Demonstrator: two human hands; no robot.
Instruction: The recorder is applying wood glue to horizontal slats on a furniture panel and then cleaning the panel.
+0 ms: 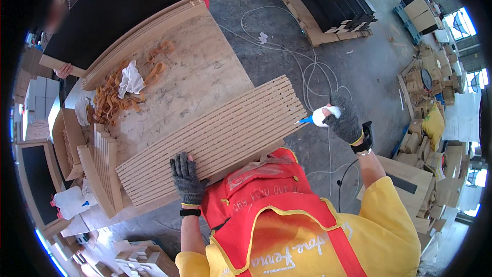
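Nearest, a person in a red apron (271,184) leans over a row of pale wooden slats (220,141) lying side by side, slantwise across the near part of a desk (205,56). The gloved left hand (188,178) rests on their near edge, fingers extended and apart, grasping nothing visible. The gloved right hand (344,120) has its grip closed around a white bottle (319,117), its blue nozzle (306,120) pointing at the slats' right end. That end appears to overhang the desk, so a hard downward push there could tip or spread the row; too firm a squeeze could spill the bottle's contents. Farther back lie tan bands (110,100) and a crumpled white cloth (131,79); beyond, a co-worker's hand (64,70) holds a curved black panel (128,10).
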